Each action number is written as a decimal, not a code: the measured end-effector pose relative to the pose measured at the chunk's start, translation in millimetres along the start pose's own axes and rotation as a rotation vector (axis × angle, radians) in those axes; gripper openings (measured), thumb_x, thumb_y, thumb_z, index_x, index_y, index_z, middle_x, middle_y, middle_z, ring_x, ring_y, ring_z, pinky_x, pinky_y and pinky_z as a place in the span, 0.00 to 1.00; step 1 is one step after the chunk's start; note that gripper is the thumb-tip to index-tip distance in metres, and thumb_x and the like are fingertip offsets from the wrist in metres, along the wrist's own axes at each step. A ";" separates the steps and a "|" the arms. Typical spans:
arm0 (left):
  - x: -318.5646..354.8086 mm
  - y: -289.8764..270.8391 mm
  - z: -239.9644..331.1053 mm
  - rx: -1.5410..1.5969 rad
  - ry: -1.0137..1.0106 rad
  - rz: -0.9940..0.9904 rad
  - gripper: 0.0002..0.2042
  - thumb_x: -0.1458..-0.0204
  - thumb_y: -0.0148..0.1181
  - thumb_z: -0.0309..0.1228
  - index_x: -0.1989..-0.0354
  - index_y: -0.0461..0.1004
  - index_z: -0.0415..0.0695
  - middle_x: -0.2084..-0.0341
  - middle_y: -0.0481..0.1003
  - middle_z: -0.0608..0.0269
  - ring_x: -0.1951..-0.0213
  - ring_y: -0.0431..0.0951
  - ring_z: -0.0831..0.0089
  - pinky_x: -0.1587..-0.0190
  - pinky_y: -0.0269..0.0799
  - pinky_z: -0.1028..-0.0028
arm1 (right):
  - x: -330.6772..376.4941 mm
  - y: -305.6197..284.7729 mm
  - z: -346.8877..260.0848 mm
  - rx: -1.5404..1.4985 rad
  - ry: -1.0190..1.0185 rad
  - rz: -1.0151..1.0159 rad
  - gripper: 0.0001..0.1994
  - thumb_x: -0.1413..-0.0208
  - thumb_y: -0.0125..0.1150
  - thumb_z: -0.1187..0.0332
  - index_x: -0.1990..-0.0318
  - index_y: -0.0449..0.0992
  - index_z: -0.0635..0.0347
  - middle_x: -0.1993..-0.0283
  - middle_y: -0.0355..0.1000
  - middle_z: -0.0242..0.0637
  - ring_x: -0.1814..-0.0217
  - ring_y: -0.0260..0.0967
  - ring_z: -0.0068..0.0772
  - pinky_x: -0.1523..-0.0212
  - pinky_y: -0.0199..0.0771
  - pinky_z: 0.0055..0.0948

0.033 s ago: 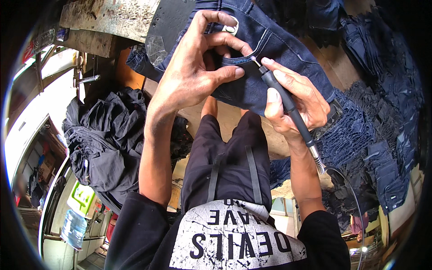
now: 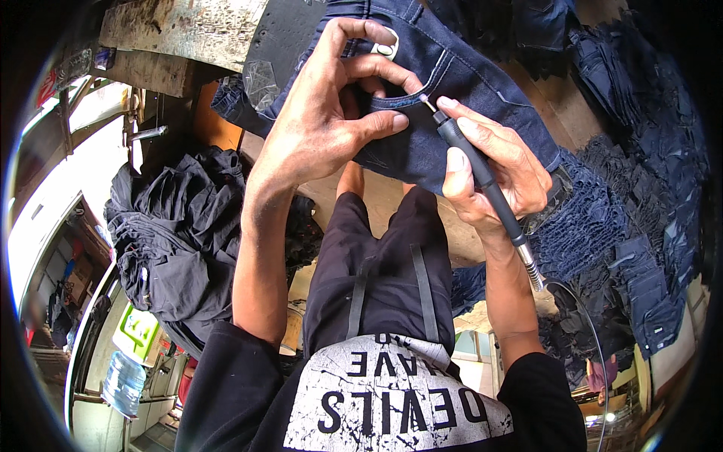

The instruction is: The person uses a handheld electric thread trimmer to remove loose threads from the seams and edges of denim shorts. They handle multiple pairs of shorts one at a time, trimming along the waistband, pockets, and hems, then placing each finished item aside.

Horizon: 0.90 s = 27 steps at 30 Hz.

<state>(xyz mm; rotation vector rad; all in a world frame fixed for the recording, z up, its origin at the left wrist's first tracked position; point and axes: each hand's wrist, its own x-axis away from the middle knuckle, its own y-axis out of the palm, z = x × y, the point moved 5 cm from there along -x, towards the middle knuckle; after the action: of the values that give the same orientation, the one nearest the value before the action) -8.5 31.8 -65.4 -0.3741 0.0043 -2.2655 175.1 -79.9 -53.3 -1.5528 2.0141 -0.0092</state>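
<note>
A pair of dark blue denim jeans (image 2: 482, 79) is spread in front of me, with pale stitching along a curved pocket edge (image 2: 399, 101). My left hand (image 2: 331, 113) grips the denim at this pocket, its fingers bent and its thumb lying below the edge. Part of the cloth is hidden under that hand. A small pale tag (image 2: 385, 50) shows by its upper fingers. In my right hand (image 2: 501, 166) is a slim black rotary tool (image 2: 476, 157), held like a pen. Its small tip meets the pocket edge close to my left fingertips.
A flexible cable (image 2: 587, 316) runs down from the tool past my right forearm. Dark clothes (image 2: 181, 226) are heaped at left, and denim piles (image 2: 587, 211) fill the right side. At upper left is a worn wooden board (image 2: 181, 30). A water bottle (image 2: 124, 384) stands at lower left.
</note>
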 end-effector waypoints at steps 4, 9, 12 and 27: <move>-2.2 0.6 -3.4 0.019 -0.040 -0.022 0.38 0.48 0.78 0.15 0.32 0.60 0.43 0.53 0.87 0.58 0.55 0.81 0.78 0.47 0.78 0.74 | 1.1 -0.6 1.2 0.006 0.013 0.016 0.15 0.46 0.65 0.81 0.50 0.80 0.74 0.51 0.85 0.64 0.48 0.88 0.53 0.47 0.91 0.40; -1.7 0.7 -3.1 0.003 -0.014 -0.022 0.38 0.47 0.77 0.15 0.32 0.59 0.43 0.52 0.87 0.58 0.58 0.80 0.79 0.50 0.77 0.75 | 1.1 -1.0 5.9 -0.025 0.043 0.101 0.16 0.53 0.72 0.80 0.54 0.84 0.70 0.55 0.87 0.55 0.52 0.90 0.48 0.51 0.92 0.36; -2.3 0.8 -2.9 0.020 -0.005 -0.028 0.38 0.47 0.78 0.16 0.32 0.59 0.43 0.52 0.87 0.57 0.59 0.80 0.80 0.51 0.77 0.76 | 0.9 -2.6 4.9 -0.006 0.069 0.097 0.15 0.53 0.72 0.80 0.54 0.84 0.70 0.55 0.87 0.55 0.53 0.90 0.47 0.51 0.92 0.36; -2.1 0.7 -3.8 0.034 -0.036 -0.022 0.40 0.51 0.80 0.16 0.34 0.60 0.45 0.48 0.87 0.59 0.58 0.75 0.77 0.48 0.73 0.75 | 1.9 -2.9 7.5 0.022 0.095 0.096 0.15 0.42 0.65 0.79 0.48 0.79 0.73 0.51 0.85 0.61 0.52 0.88 0.47 0.50 0.91 0.35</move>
<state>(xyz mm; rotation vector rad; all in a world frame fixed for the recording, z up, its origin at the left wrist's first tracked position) -7.7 32.4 -69.6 -0.3987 -0.0571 -2.2775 180.7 -80.0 -59.4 -1.4651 2.1534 -0.0680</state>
